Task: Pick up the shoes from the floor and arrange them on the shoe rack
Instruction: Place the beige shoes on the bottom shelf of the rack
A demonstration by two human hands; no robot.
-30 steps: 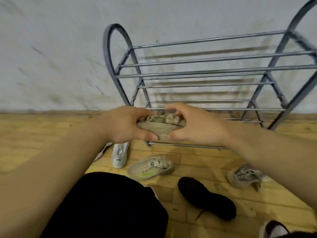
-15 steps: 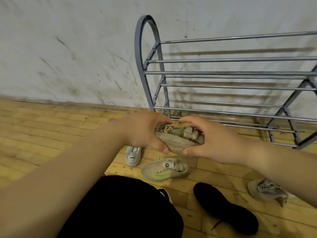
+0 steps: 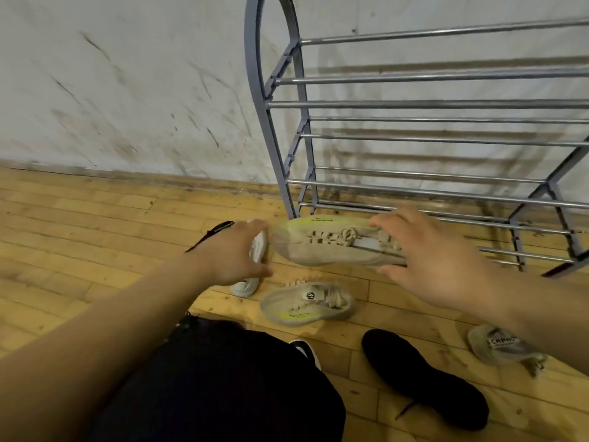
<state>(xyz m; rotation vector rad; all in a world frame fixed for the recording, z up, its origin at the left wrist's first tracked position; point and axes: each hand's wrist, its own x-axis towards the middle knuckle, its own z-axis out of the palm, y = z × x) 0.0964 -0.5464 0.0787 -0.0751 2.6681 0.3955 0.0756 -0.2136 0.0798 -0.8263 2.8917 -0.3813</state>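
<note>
My right hand [image 3: 427,256] grips a beige sneaker [image 3: 328,242] with a yellow-green stripe by its heel end, fingers over the top and thumb under the sole. The sneaker hangs sideways just in front of the bottom left corner of the grey metal shoe rack [image 3: 414,105], whose rails are bare. My left hand [image 3: 232,253] hovers beside the sneaker's toe with loosely curved fingers, apart from it and over a white shoe [image 3: 245,283] on the floor. The matching beige sneaker [image 3: 306,303] lies on the wooden floor below.
A black shoe [image 3: 424,381] lies on the floor at lower right, a grey sneaker [image 3: 500,346] further right. A dark strap [image 3: 210,234] lies behind my left hand. My dark-clothed knee [image 3: 223,384] fills the bottom centre. A scuffed white wall stands behind the rack.
My left hand has let go of the beige sneaker and drawn back to the left. My right hand has turned the sneaker sideways and lowered it toward the rack's bottom left corner. The view shifted left.
</note>
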